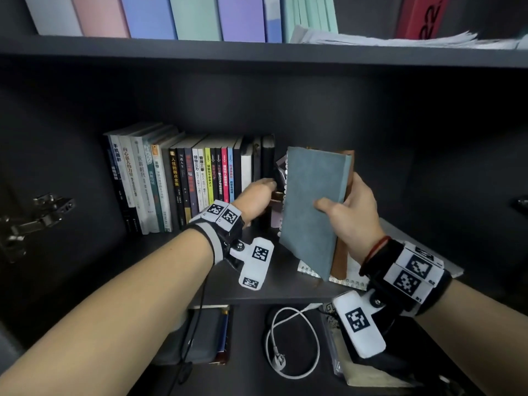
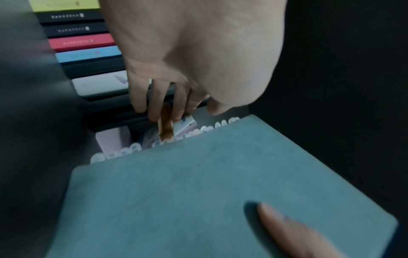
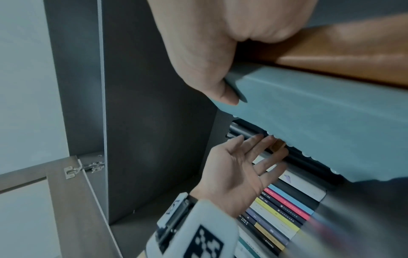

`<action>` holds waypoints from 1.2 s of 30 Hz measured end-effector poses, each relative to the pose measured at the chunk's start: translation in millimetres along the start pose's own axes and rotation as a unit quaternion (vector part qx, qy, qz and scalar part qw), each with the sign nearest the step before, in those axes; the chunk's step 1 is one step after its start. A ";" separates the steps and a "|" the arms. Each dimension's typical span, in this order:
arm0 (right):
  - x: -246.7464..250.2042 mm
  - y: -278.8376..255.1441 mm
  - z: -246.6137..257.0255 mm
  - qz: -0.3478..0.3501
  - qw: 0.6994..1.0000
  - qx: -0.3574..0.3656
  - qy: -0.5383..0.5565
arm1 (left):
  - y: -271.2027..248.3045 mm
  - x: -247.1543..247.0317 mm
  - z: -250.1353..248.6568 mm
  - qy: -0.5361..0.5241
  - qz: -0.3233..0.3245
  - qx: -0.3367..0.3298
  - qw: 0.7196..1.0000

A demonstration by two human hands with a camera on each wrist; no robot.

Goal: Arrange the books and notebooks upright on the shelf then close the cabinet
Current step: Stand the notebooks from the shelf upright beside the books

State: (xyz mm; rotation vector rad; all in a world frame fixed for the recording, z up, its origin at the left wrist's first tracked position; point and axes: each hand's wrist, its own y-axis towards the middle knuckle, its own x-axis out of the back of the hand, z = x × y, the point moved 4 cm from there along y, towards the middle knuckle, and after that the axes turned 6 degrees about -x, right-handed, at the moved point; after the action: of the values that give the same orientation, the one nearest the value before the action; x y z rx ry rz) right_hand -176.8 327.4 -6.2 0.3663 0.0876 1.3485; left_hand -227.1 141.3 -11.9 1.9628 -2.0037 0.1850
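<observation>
The right hand (image 1: 353, 212) grips the teal notebook (image 1: 313, 207) and a brown one (image 1: 341, 258), long axes upright, just right of the row of books (image 1: 194, 178). The left hand (image 1: 255, 197), fingers (image 3: 268, 148) straight, holds nothing and braces the row's end.

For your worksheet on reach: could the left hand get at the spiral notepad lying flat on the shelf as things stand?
Probably not directly. The left hand presses against the upright books, and the blue notebook gripped by the right hand stands between it and the spiral notepad.

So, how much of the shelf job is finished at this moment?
Done: a row of books stands upright. In hand: the right hand grips a teal notebook and a brown one; the left hand steadies the row's end. Left: a spiral notebook lies flat, and the cabinet door is open.
</observation>
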 end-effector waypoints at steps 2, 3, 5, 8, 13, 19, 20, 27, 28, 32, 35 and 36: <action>-0.3 0.4 2.2 0.001 1.000 0.012 -0.013 | 8.5 4.7 -2.4 0.022 -0.004 0.008 1.000; -0.2 1.0 3.0 0.000 1.000 0.019 -0.021 | 12.9 5.9 -3.6 0.044 0.000 0.006 0.999; 1.8 1.8 6.1 -0.005 0.999 0.031 -0.031 | 18.5 6.2 -6.9 0.088 0.000 -0.013 0.996; 13.0 4.6 10.4 -0.024 0.999 0.039 -0.005 | 22.8 3.0 -5.5 0.093 0.014 -0.015 0.995; 25.4 12.4 13.7 -0.012 0.999 0.031 0.037 | 27.4 -10.5 -6.4 0.007 0.027 -0.013 1.000; 21.3 16.5 5.1 -0.016 0.999 0.024 0.014 | 34.4 -19.2 -8.7 -0.100 0.041 0.030 0.994; 22.2 17.7 2.6 -0.017 0.999 0.016 0.024 | 36.6 -17.4 -5.6 -0.097 0.039 0.039 0.994; 20.6 15.1 -5.0 -0.006 0.998 -0.011 0.056 | 44.4 -15.9 7.1 -0.165 0.026 0.091 0.982; 18.2 14.0 -6.0 -0.003 0.998 -0.014 0.057 | 44.4 -16.4 5.7 -0.173 0.026 0.089 0.981; 7.7 11.3 -10.1 -0.001 0.999 -0.020 0.042 | 62.2 -20.4 3.9 -0.216 0.065 0.075 0.971; 0.7 16.5 -9.8 -0.009 1.000 -0.012 0.019 | 56.5 -22.2 -23.3 -0.211 0.078 0.075 0.971; -1.1 19.8 -9.3 -0.013 1.000 -0.010 0.011 | 54.9 -22.3 -33.1 -0.203 0.076 0.069 0.974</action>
State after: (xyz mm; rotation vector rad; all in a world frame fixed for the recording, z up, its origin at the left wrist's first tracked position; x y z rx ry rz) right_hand -198.1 331.8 -9.0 0.3323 0.0961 1.3263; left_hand -276.9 175.3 19.4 2.0612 -2.4610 -0.0493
